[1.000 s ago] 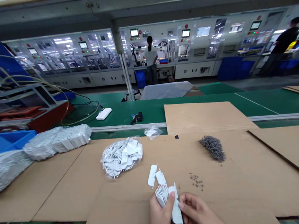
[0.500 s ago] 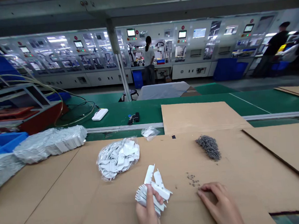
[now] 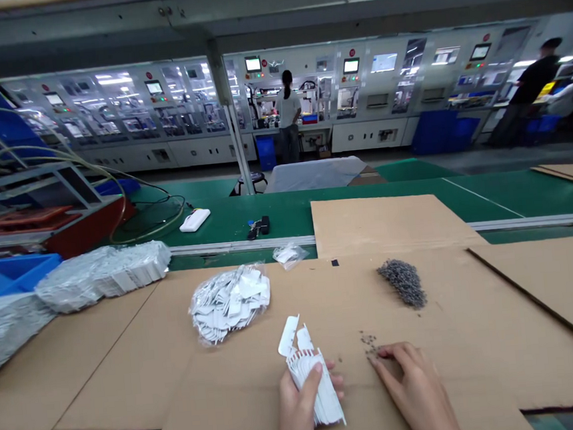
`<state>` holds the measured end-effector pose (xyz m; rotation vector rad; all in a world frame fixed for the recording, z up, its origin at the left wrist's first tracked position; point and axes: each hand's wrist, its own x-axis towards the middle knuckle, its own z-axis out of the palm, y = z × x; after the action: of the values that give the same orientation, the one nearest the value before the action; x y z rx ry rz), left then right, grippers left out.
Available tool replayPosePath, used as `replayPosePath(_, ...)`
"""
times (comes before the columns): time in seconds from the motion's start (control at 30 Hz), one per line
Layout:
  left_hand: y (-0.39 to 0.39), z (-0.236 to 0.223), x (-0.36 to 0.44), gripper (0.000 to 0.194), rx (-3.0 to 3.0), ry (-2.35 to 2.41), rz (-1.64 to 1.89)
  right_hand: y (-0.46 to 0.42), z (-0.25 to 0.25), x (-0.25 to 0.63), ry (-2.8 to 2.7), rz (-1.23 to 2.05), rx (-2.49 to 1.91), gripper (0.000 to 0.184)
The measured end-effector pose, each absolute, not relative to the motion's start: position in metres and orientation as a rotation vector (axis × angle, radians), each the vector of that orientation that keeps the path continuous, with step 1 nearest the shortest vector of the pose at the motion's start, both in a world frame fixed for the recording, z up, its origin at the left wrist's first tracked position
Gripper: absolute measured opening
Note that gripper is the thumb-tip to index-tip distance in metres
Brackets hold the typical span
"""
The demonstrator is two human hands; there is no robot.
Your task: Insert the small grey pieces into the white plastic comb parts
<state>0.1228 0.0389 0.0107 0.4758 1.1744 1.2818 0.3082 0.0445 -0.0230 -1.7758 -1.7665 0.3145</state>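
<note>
My left hand [image 3: 303,401] is closed round a fanned stack of thin white plastic pieces [image 3: 325,392], its thumb lying across the top one. Just beyond the stack, two loose white pieces [image 3: 289,335] rest on the cardboard. My right hand [image 3: 416,384] is low over the cardboard, thumb and forefinger pinched together at the near edge of a few scattered small grey parts [image 3: 368,339]. Whatever is between those fingertips is too small to make out. Farther back lies a heap of the same grey parts [image 3: 403,282].
A clear bag of white pieces [image 3: 230,301] lies left of centre, with a smaller bag [image 3: 289,255] behind it. Bundled white pieces [image 3: 106,276] and a blue bin [image 3: 13,274] are at far left. Keys [image 3: 258,227] lie on the green bench [image 3: 286,208]. A person [image 3: 288,114] stands at the machines.
My left hand has turned the stack, so the pieces now point away from me, and shifted slightly right. My right hand has moved slightly left and away from me, to the scattered grey parts.
</note>
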Motion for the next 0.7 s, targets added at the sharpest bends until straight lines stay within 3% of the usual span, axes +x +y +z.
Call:
replayPosePath(0.13, 0.038, 0.016, 0.123, 0.040, 0.427, 1.210, 1.273, 0.045, -0.021, 0.305, -1.721, 0.382, -1.747, 0.017)
replayPosePath(0.43, 0.039, 0.010, 0.124, 0.038, 0.552, 1.315, 1.257, 0.035, -0.005, 0.297, -1.197, 1.142, -1.390, 0.020)
replayPosePath(0.7, 0.039, 0.009, 0.122, 0.038, 0.675, 1.476, 1.376, 0.028, -0.021, 0.253, -0.811, 1.495, -1.163, 0.025)
